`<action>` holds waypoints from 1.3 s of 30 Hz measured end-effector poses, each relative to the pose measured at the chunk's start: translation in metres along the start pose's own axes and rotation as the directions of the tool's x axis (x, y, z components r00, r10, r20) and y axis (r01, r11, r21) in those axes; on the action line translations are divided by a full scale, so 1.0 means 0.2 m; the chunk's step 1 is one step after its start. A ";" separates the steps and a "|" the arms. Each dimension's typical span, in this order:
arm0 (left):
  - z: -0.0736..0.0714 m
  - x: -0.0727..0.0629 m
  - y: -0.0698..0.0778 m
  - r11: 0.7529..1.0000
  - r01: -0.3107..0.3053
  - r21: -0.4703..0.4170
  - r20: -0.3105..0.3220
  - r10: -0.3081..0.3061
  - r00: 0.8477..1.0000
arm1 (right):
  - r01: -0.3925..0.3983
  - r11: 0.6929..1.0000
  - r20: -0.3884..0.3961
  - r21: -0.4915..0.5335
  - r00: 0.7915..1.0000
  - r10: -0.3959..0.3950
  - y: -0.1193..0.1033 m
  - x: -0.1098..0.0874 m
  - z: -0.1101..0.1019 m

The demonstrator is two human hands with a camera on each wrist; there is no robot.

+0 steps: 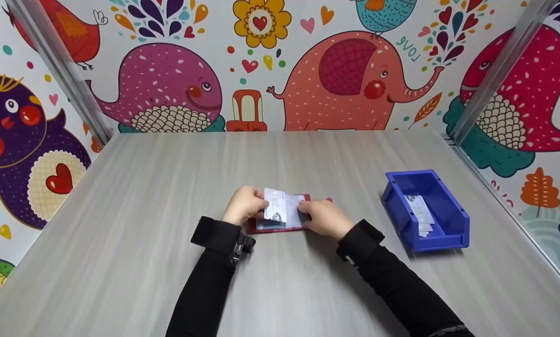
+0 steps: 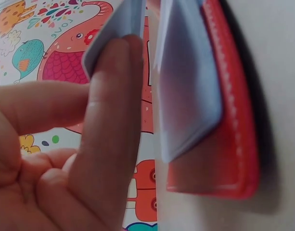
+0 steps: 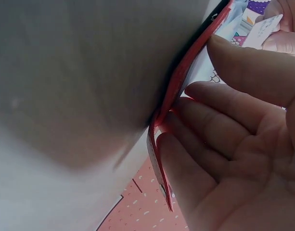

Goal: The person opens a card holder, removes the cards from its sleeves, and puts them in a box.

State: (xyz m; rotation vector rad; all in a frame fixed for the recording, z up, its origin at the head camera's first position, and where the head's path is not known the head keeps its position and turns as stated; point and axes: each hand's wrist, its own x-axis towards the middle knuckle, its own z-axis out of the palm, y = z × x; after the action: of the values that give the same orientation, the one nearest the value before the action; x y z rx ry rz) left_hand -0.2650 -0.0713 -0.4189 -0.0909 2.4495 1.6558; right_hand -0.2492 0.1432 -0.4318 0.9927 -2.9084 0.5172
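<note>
My left hand pinches a white printed card between thumb and fingers, tilted up over the left part of a red card holder. The holder lies opened on the table, with clear plastic sleeves inside its stitched red cover. At its right edge my right hand grips it; the thumb presses on the sleeves and the other fingers lie along the cover. In the right wrist view a strip of the red cover hangs down by the fingertips.
A blue open-front bin stands on the table to the right, with several white cards inside. The pale wood-grain table meets a cartoon-printed wall at the back, with metal posts at the corners.
</note>
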 end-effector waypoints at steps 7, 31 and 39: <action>-0.02 0.00 0.00 1.000 -0.001 -0.011 0.014 0.001 1.000 | -0.014 1.000 0.010 -0.003 1.000 0.014 0.00 0.00 0.00; -0.07 -0.02 0.04 0.998 -0.005 -0.056 0.010 0.005 1.000 | -0.006 1.000 0.020 0.026 1.000 0.006 0.01 -0.01 -0.01; -0.08 -0.03 0.05 0.995 -0.021 -0.095 0.012 0.022 1.000 | -0.060 0.992 0.054 0.111 0.997 0.055 0.03 0.00 -0.03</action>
State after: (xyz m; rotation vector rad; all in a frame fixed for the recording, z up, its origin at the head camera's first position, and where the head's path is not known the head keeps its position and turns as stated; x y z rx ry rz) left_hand -0.2634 -0.0833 -0.4023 -0.0671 2.3703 1.7754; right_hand -0.2523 0.1494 -0.4287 0.9498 -2.9902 0.6755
